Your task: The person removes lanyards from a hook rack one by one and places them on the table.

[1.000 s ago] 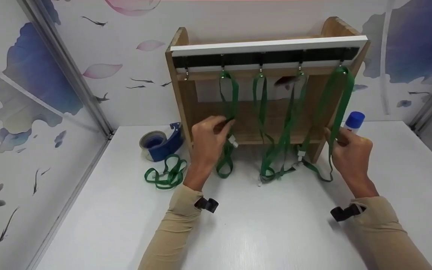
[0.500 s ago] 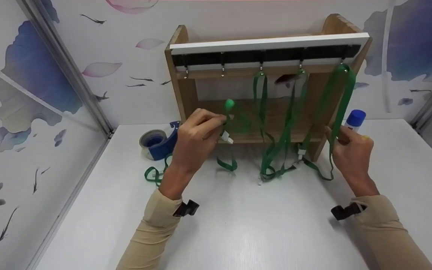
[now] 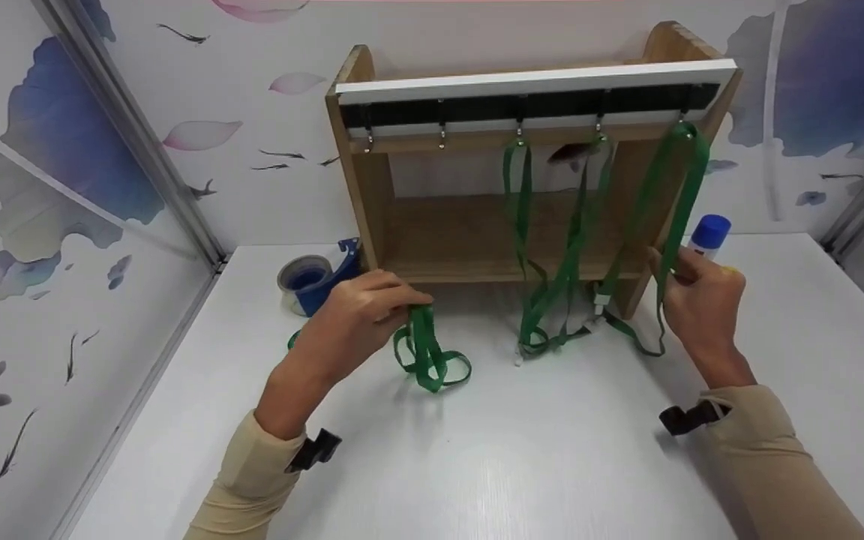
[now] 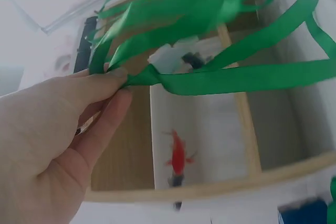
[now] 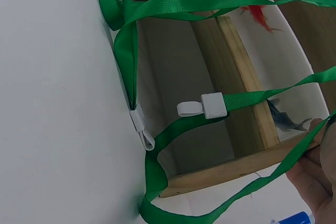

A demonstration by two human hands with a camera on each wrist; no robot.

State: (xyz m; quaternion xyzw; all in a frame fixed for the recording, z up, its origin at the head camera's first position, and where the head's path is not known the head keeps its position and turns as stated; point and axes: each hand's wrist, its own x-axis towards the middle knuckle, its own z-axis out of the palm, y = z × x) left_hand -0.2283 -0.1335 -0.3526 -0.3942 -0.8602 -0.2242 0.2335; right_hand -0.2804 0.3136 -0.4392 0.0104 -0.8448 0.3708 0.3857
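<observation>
My left hand (image 3: 349, 322) pinches a bunched green lanyard (image 3: 424, 341) between thumb and fingertips, low in front of the shelf's left part. Loops of it dangle close over the white table. In the left wrist view its strap (image 4: 226, 80) stretches away from the fingertips. My right hand (image 3: 708, 311) grips the right side panel of the wooden shelf (image 3: 477, 225), fingertips over its front edge. Another green lanyard (image 3: 691, 195) hangs from the rightmost hook and passes in front of that hand. A white buckle (image 5: 213, 105) shows on a strap in the right wrist view.
Further green lanyards (image 3: 523, 187) hang from the middle hooks, lower ends tangled near the table. Two hooks on the left, one (image 3: 442, 136) beside the other, are bare. A tape dispenser (image 3: 319, 289) stands left of the shelf, a blue-capped glue stick (image 3: 709, 232) right.
My left hand has taken the lanyard off the second hook from the left and brought it down and leftward, towards the table. My right hand has stayed at the shelf's side.
</observation>
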